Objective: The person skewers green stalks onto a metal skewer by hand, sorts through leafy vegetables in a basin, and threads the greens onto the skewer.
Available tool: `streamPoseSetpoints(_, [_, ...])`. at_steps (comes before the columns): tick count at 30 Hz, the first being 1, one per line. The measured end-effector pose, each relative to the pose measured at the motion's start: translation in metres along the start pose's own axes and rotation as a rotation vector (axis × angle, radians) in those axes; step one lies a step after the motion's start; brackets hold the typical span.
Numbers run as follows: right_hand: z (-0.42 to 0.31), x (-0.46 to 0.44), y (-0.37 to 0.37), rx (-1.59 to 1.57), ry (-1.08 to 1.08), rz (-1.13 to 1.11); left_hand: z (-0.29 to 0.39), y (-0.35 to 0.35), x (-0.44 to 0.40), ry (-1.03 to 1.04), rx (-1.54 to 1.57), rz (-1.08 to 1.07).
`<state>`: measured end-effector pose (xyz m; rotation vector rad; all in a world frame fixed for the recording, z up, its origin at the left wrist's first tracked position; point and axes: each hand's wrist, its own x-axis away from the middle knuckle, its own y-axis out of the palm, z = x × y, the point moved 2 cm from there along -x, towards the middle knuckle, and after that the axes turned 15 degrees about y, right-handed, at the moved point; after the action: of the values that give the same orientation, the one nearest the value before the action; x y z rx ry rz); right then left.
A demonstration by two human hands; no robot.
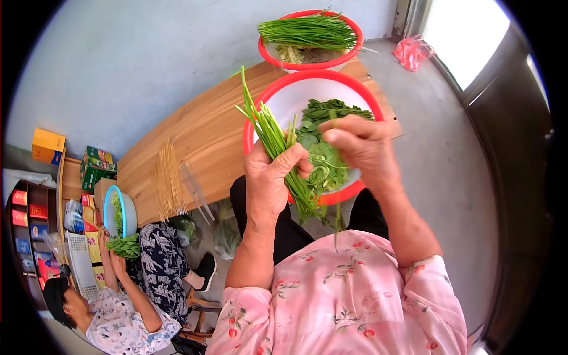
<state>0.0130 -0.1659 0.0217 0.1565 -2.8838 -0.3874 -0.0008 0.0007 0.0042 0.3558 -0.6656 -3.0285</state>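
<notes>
My left hand [272, 174] is wrapped round a bunch of long thin green stalks [269, 133] that look like chives. Their pale cut ends point up and away from me, and the thin leaves hang down below the fist. To the right, my right hand [364, 145] is closed with thumb and fingers pinched together, slightly blurred; what it pinches, if anything, I cannot make out. Both hands are above a white basin with a red rim [290, 78]. Broad leafy greens [325, 163] lie in this basin, partly hidden by my right hand.
Farther back, another red-rimmed basin [358, 44] holds more long chives [310, 32]. Thin sticks [167, 180] lie on the wooden table [207, 127]. At left, a seated co-worker [118, 307] handles greens beside a blue-rimmed basin [127, 210]. A red plastic bag [412, 52] lies on the floor.
</notes>
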Motion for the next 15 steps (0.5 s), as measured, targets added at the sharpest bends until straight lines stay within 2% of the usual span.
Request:
streamPoseSetpoints(1, [0.011, -0.007, 0.006, -0.033, 0.07, -0.052, 0.0, 0.003, 0.001, 0.039, -0.005, -0.01])
streamPoseSetpoints(4, [0.023, -0.011, 0.018, -0.067, -0.04, -0.051, -0.007, 0.003, 0.003, 0.076, -0.031, -0.029])
streamPoseSetpoints(9, [0.026, -0.01, 0.022, -0.162, 0.041, -0.061, -0.02, 0.001, 0.006, 0.117, -0.041, -0.056])
streamPoseSetpoints(11, [0.027, -0.01, 0.024, -0.148, 0.057, -0.066, -0.019, 0.004, 0.006, 0.164, -0.178, 0.011])
streamPoseSetpoints(13, [0.025, -0.008, 0.029, -0.132, -0.152, -0.006, -0.017, 0.006, 0.008, 0.129, -0.141, -0.003])
streamPoseSetpoints(15, [0.028, -0.01, 0.027, -0.127, -0.103, -0.002, -0.017, 0.008, 0.01, 0.097, -0.106, -0.014])
